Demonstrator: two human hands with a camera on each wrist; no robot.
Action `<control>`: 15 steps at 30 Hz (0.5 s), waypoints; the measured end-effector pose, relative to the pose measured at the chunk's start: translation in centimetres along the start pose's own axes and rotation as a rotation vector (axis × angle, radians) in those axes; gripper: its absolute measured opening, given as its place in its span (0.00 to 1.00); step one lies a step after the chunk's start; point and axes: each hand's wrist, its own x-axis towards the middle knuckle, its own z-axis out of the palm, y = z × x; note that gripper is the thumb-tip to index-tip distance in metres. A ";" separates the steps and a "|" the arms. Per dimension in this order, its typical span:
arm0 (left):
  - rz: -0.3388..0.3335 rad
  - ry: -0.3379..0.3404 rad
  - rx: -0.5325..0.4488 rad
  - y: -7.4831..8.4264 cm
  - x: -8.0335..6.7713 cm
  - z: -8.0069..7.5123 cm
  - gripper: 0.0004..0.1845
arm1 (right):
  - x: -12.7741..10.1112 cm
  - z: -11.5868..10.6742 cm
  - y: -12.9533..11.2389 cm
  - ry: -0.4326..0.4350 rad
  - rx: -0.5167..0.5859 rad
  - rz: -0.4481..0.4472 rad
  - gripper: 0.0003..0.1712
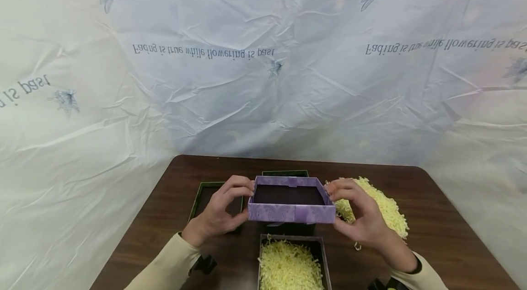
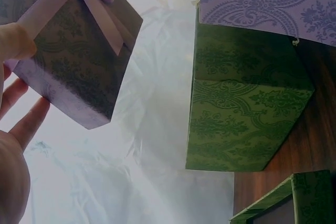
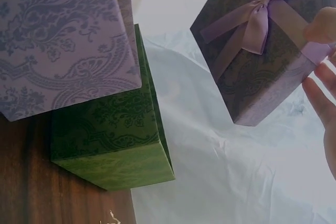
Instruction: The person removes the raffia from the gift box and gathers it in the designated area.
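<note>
Both hands hold a purple patterned box lid [image 1: 292,213] raised above the table, its dark hollow inside facing the head camera. My left hand [image 1: 222,210] grips its left end, fingers on the upper edge and thumb below. At the right end my right hand [image 1: 362,214] pinches it in the same way. A lilac ribbon bow [image 3: 260,6] shows on the lid's outer face in both wrist views. Nearer to me stands the purple box [image 3: 68,51], filled with pale yellow shredded paper [image 1: 290,267].
Behind the purple box stands a green patterned box [image 2: 241,124], partly hidden by the lid in the head view. A green lid [image 1: 193,207] lies hollow side up at the left. Loose shredded paper [image 1: 387,207] is heaped on the brown table [image 1: 144,239] at the right. White sheeting [image 1: 230,102] surrounds the table.
</note>
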 end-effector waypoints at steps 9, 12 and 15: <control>0.040 -0.002 0.021 0.1 0.1 -0.1 0.10 | 0.3 0.4 -0.3 -0.003 -0.016 -0.031 0.15; 0.055 -0.004 0.028 0.0 0.1 -0.1 0.10 | 0.3 0.3 -0.4 -0.008 -0.005 -0.029 0.15; 0.071 -0.004 0.037 -0.1 0.2 -0.1 0.10 | 0.3 0.3 -0.3 -0.014 0.007 -0.026 0.15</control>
